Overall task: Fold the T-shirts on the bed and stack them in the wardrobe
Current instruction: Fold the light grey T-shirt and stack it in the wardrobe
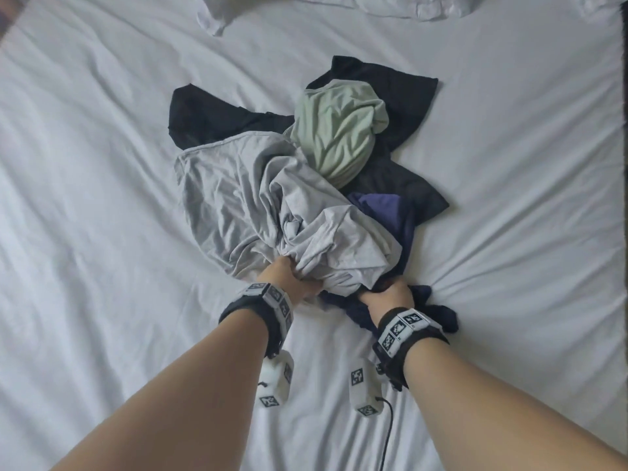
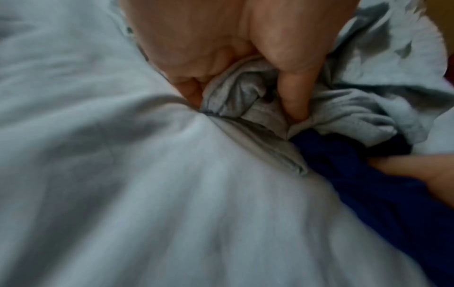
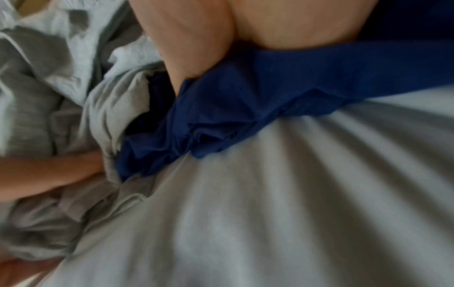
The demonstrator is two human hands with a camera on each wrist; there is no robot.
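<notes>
Grey jersey is bunching inside the left hand [image 1: 295,279]: in the left wrist view its fingers [image 2: 294,93] are curling round a wad of the grey shirt [image 1: 258,205] at the near edge of the heap. The right hand [image 1: 385,294] is lying just beside it, fingers closing on a fold of the blue shirt [image 1: 380,205], whose near end is trailing out past the wrist onto the sheet [image 1: 102,164]. The sheet itself is puckering in rays toward both grips, which suggests the hands are pressing down and gathering cloth.

Outward from the hands, the grey shirt is sprawling crumpled over the blue one. A green shirt [image 1: 336,130] is sitting balled up behind them, resting on a black shirt [image 1: 210,113] that is spreading flat beneath the heap in the middle of the bed. White bedding [image 1: 390,5] is lying rumpled at the far edge.

With one hand on each garment, the person is probably separating grey from blue, so that one can be laid flat. Nothing is folded yet, and the wardrobe is out of view.
</notes>
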